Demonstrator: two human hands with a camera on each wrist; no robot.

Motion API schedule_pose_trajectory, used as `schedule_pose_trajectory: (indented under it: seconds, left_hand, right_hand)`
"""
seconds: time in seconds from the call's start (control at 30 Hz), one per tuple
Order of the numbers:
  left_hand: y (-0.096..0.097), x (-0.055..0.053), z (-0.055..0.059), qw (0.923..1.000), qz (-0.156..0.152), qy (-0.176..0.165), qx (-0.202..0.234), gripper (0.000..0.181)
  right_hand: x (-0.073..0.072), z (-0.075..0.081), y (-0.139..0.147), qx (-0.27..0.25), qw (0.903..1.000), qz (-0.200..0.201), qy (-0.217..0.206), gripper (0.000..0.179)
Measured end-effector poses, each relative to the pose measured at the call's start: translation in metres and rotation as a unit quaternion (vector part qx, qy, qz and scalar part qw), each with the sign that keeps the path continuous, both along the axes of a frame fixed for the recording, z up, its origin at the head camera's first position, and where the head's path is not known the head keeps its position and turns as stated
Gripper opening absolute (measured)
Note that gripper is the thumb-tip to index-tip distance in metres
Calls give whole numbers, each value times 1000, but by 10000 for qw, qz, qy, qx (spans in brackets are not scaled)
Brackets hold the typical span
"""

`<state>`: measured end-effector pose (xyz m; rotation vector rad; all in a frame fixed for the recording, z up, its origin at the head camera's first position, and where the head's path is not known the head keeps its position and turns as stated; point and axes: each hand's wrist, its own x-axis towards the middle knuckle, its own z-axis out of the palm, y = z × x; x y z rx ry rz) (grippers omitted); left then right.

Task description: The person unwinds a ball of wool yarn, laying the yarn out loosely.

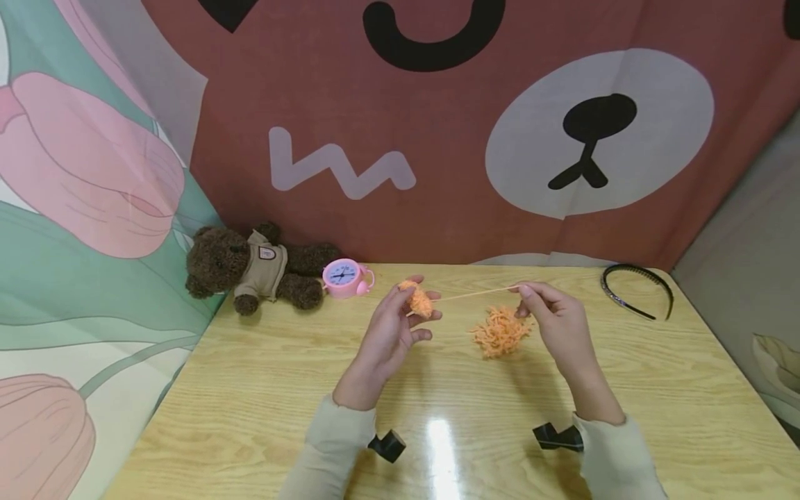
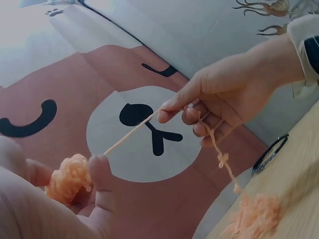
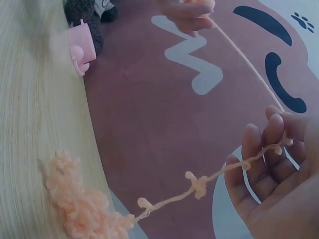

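Observation:
My left hand (image 1: 389,333) holds a small wound ball of orange yarn (image 1: 419,300) between thumb and fingers, raised over the table. From it a strand of yarn (image 1: 475,294) runs taut to my right hand (image 1: 558,326), whose thumb and forefinger pinch it. Past that pinch, the strand hangs slack with small knots and loops (image 3: 198,185), leading down to a loose heap of orange yarn (image 1: 500,333) on the table. In the left wrist view the ball (image 2: 71,179) sits among the left fingers, partly hidden by them.
At the back left a brown teddy bear (image 1: 265,267) in a beige shirt lies beside a pink alarm clock (image 1: 342,276). A black headband (image 1: 637,292) lies at the table's back right. Behind the wooden table (image 1: 250,403) hangs a cloth with a bear face.

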<state>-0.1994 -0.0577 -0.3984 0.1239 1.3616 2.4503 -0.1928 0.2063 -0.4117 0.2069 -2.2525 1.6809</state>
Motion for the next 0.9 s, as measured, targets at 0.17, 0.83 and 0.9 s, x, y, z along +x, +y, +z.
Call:
schedule_pose_trajectory:
  seconds: [0.17, 0.83, 0.9]
  left_hand:
    - [0, -2, -1, 9976, 53, -342, 600, 22]
    - [-4, -8, -2, 9962, 872, 0, 54, 30]
    - [-4, -9, -2, 9950, 967, 57, 259, 30]
  right_hand:
    - [2, 3, -3, 3, 9998, 187, 23, 34]
    - [-2, 12, 55, -2436, 9613, -1242, 334, 32]
    - [-3, 12, 65, -2664, 9520, -1473, 317, 32]
